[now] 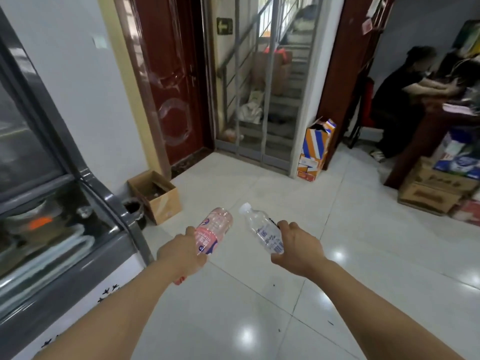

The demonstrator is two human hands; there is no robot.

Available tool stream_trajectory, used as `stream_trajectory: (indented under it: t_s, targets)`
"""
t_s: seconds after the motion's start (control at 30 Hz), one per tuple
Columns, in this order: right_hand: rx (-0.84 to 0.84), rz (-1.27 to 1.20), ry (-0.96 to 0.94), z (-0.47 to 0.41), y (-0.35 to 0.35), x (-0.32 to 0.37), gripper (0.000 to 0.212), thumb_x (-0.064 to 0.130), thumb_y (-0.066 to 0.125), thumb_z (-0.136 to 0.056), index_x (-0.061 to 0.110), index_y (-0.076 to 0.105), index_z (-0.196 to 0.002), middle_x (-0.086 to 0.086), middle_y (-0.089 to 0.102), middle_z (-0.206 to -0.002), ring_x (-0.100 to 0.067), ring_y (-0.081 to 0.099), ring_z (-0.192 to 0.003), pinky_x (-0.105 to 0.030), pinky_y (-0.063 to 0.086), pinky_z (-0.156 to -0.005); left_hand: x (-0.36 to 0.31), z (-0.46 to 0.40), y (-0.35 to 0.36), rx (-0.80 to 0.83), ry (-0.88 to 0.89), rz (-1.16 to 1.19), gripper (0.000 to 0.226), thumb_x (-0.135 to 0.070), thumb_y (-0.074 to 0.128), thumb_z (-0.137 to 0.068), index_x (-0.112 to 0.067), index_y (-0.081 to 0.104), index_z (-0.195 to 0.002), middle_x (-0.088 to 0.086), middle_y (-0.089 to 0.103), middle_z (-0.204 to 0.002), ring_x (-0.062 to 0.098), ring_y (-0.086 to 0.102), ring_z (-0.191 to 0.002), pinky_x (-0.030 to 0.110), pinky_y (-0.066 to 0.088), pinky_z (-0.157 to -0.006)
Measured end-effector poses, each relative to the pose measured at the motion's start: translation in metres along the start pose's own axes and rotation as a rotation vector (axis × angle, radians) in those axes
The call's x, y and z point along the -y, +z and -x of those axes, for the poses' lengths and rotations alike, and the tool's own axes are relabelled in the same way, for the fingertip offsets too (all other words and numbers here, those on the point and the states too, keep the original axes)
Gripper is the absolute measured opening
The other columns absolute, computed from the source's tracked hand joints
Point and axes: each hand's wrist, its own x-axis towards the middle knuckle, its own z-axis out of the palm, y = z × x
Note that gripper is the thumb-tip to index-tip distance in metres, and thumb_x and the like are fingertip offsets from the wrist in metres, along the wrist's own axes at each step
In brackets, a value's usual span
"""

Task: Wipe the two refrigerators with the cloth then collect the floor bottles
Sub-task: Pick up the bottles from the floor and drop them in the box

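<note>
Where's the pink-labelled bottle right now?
In the head view, left of centre: the left hand grips the pink-labelled bottle, beside the clear bottle.

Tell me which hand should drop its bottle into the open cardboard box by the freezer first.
Left, probably. The left hand with the pink-labelled bottle is on the same side as the cardboard box; the right hand with the clear bottle would have to cross over.

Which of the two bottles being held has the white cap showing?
The clear bottle in the right hand; its white cap points away. The pink-labelled bottle in the left hand shows none.
</note>
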Motion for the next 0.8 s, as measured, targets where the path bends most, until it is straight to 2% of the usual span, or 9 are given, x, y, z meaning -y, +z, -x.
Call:
stream_trajectory:
  t_s: [0.17,0.37,0.5,0.57,0.7,0.8]
  targets:
    - [-0.029,-0.03,-0.003,-0.089,-0.009,-0.043,0.062,0.043,0.063,-0.077,0.017,0.036,-0.127,-0.004,0.049,-0.111,-0.024,0.057,-0.094,-0.029,0.04,-0.066,-0.039,-0.089,-0.014,-0.003,0.017,-0.033,0.063,-0.048,0.057,-0.083,-0.017,0.028,-0.129,0.005,0.057,-0.115,0.022,0.061,-0.096,0.038,0.054,-0.083]
    - [-0.034,-0.028,-0.079,-0.22,-0.021,-0.103,0.062,0.044,0.063,-0.076,0.018,0.037,-0.126,-0.004,0.05,-0.111,-0.024,0.057,-0.095,-0.03,0.04,-0.066,-0.096,-0.195,-0.026,-0.056,-0.079,0.004,0.064,-0.047,0.058,-0.083,-0.017,0.027,-0.13,0.005,0.053,-0.122,0.022,0.058,-0.104,0.037,0.053,-0.083]
    - [-0.013,-0.02,-0.154,-0.304,-0.034,-0.133,0.064,0.046,0.065,-0.076,0.019,0.037,-0.127,-0.003,0.051,-0.111,-0.022,0.058,-0.094,-0.031,0.047,-0.067,-0.125,-0.256,-0.039,-0.099,-0.149,0.03,0.062,-0.045,0.059,-0.083,-0.018,0.028,-0.13,0.005,0.054,-0.122,0.023,0.058,-0.105,0.037,0.054,-0.083]
    - [0.005,-0.028,-0.175,-0.341,-0.037,-0.142,0.064,0.046,0.065,-0.076,0.02,0.036,-0.127,-0.002,0.051,-0.11,-0.021,0.058,-0.092,-0.032,0.049,-0.068,-0.135,-0.281,-0.043,-0.095,-0.17,0.019,0.063,-0.045,0.06,-0.083,-0.019,0.027,-0.131,0.004,0.054,-0.122,0.023,0.059,-0.104,0.037,0.054,-0.083]
    - [0.012,-0.031,-0.225,-0.413,-0.033,-0.153,0.062,0.045,0.064,-0.074,0.021,0.037,-0.125,-0.001,0.05,-0.108,-0.02,0.053,-0.084,-0.029,0.04,-0.063,-0.141,-0.339,-0.049,-0.098,-0.215,-0.002,0.065,-0.046,0.059,-0.083,-0.021,0.027,-0.133,0.003,0.054,-0.123,0.022,0.057,-0.106,0.037,0.053,-0.084]
    - [0.019,-0.026,-0.257,-0.469,-0.029,-0.154,0.063,0.045,0.064,-0.075,0.021,0.037,-0.126,-0.001,0.05,-0.108,-0.02,0.052,-0.082,-0.029,0.04,-0.062,-0.136,-0.391,-0.055,-0.101,-0.262,-0.049,0.066,-0.049,0.058,-0.081,-0.022,0.028,-0.133,0.004,0.055,-0.121,0.023,0.056,-0.105,0.037,0.052,-0.084]
